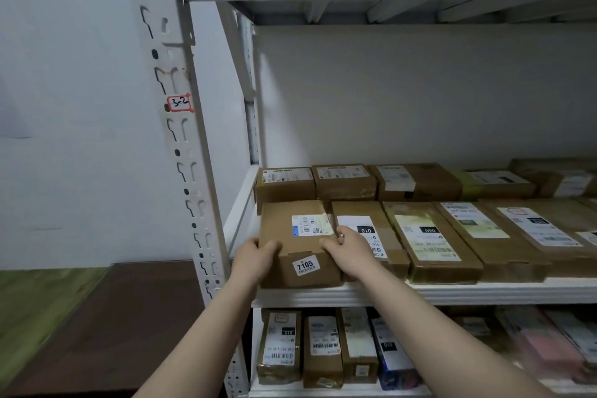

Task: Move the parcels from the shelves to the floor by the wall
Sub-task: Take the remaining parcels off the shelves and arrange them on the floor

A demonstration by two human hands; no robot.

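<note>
A brown cardboard parcel (297,239) with a white label reading 7105 lies at the front left end of the white metal shelf (452,294). My left hand (256,252) grips its left front corner. My right hand (347,249) holds its right edge, thumb on top. The parcel still rests on the shelf board. More brown parcels (433,239) lie in rows to its right and behind it.
A lower shelf holds several upright parcels (323,346). The slotted shelf post (190,171), tagged 3-2, stands just left of my arms. Beyond it are a white wall (71,139) and a floor (106,326) of brown and green boards.
</note>
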